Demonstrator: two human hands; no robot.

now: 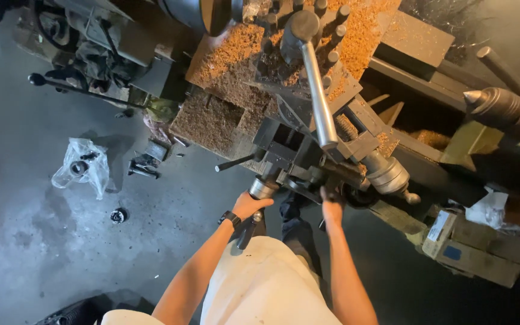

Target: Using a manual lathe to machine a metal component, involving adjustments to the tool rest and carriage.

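Both bare arms stretched forward, hands apart.
Left hand (249,204), wrist banded in black, curled closed; right hand (332,207) gripped likewise, fingers hidden.

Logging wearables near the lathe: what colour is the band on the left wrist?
Black, a watch-like band on the left wrist, just behind the left hand. Head view shows it.

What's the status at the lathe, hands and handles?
Left hand gripping the round metal crank handle. Right hand on the dark handwheel. Carriage covered in golden chips; long lever overhead, clear of both hands.
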